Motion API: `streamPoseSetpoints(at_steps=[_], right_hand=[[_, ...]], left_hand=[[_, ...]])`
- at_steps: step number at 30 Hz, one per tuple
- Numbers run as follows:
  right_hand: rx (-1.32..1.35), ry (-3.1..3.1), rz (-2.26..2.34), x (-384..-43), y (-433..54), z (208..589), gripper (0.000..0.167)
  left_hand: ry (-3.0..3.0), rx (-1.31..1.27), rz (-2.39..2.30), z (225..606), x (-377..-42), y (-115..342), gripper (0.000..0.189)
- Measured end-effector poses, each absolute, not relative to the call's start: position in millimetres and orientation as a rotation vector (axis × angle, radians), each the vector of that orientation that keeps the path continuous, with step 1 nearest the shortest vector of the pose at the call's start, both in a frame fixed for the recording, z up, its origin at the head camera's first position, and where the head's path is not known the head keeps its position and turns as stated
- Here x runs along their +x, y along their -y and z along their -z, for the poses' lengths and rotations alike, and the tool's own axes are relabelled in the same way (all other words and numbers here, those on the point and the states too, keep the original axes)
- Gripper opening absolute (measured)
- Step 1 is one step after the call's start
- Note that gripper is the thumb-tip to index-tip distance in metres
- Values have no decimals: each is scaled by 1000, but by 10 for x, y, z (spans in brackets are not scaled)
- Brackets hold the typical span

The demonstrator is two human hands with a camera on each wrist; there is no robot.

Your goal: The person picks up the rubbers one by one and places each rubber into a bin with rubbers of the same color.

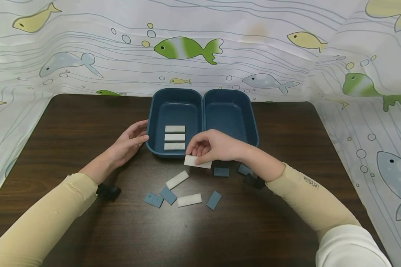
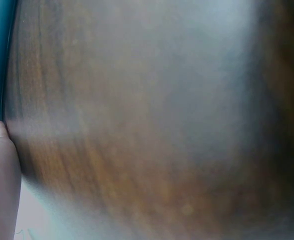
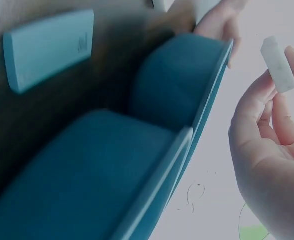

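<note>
My right hand [image 1: 217, 145] pinches a white rectangular block [image 1: 189, 160] between thumb and fingers, just in front of the blue two-compartment box [image 1: 174, 112]. In the right wrist view that block [image 3: 278, 67] is held up at the fingertips. Against the box's left outer wall rests my left hand [image 1: 128, 144], fingers extended, thumb at the wall near the front corner. Inside the left compartment lie three white blocks [image 1: 175, 138] stacked in a column of rows. The right compartment [image 1: 227, 115] shows a bare floor; its front part is hidden by my right arm.
Two white blocks [image 1: 189, 200] lie loose on the dark wooden table [image 1: 120, 230]. Several blue-grey blocks [image 1: 214, 200] are scattered around them, one [image 1: 245, 170] partly hidden beside my right wrist. A fish-patterned sheet [image 1: 127, 63] hangs behind the table.
</note>
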State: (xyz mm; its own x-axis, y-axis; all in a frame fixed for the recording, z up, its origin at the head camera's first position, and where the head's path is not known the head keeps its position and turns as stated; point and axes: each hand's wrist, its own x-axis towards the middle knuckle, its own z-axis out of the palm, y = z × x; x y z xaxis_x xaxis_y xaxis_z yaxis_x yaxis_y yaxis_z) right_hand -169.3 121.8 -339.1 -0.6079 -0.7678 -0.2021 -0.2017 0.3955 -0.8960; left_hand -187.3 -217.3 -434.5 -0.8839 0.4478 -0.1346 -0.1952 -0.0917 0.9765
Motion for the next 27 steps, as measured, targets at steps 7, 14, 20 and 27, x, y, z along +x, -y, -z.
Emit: streamPoseSetpoints(at_steps=[7, 14, 20, 27], right_hand=[[-816, -2092, 1196, -1847, -1249, 3348, 28], [-758, -2134, 1194, -1976, -1232, 3305, 27], [-728, -2146, 1189, -2088, -1191, 3280, 27], [-704, -2144, 1195, -2197, -1133, 3266, 27]], left_hand=[[-1763, 280, -2024, 4364, -1882, 2172, 58], [-1773, 273, -2018, 4384, -1888, 2177, 57], [-1769, 271, -2025, 4393, -1891, 2170, 58], [-1772, 273, -2021, 4389, -1892, 2173, 59]])
